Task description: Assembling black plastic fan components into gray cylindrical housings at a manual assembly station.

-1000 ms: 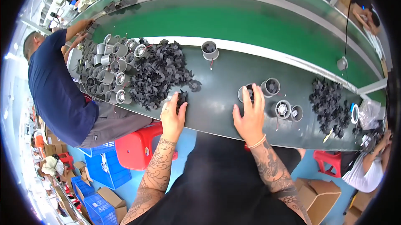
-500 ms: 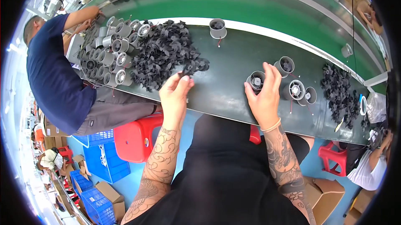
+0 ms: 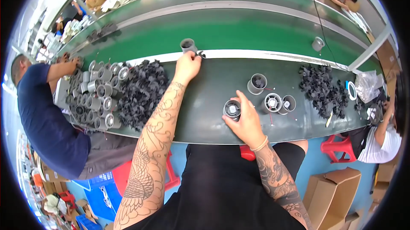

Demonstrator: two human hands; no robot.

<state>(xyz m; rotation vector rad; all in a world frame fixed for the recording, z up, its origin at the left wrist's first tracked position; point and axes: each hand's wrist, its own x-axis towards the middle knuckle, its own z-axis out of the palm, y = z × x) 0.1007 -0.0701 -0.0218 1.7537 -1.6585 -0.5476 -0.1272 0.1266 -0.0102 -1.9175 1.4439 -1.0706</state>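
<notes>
My left hand (image 3: 188,67) stretches to the far side of the bench with its fingers closed. A small black fan blade (image 3: 201,54) sticks out from the fingertips. Directly beyond them stands a grey cylindrical fan housing (image 3: 188,45); whether the fingers also grip it is hidden. My right hand (image 3: 249,123) curves its thumb and forefinger round another grey housing (image 3: 232,109), which stands upright with a pale hub inside. Right of that hand are a housing with a black blade in it (image 3: 257,84) and two touching housings (image 3: 272,103) with short wires.
Black blades lie in a big heap (image 3: 143,93) on the left and a smaller heap (image 3: 323,91) on the right. Many grey housings (image 3: 96,95) crowd the left, beside a co-worker in dark blue (image 3: 51,119). Beyond a white rail (image 3: 256,54) runs a green belt (image 3: 239,29).
My left hand has gone from beside the black heap out to the far housing, carrying the blade. My right hand stays at its housing. The whole view has shifted.
</notes>
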